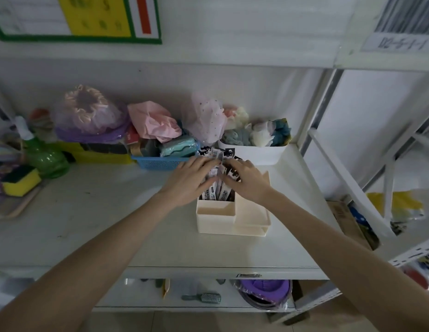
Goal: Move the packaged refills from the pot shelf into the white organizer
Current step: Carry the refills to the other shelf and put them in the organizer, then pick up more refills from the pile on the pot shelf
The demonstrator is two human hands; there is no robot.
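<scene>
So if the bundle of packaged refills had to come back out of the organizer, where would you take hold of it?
Probably by the top ends of the packaged refills, from above. They stand nearly upright in the rear compartment of the white organizer, whose walls hide their lower halves. The left hand and right hand already flank those tops.

- A blue basket (160,162) sits just left of the fingers, packed with cloths.
- A white bin (256,153) of scrunchies stands just behind them.
- A green spray bottle (44,156) and a yellow sponge (20,180) lie far left.
- A hairbrush (205,298) rests on the shelf below.
</scene>
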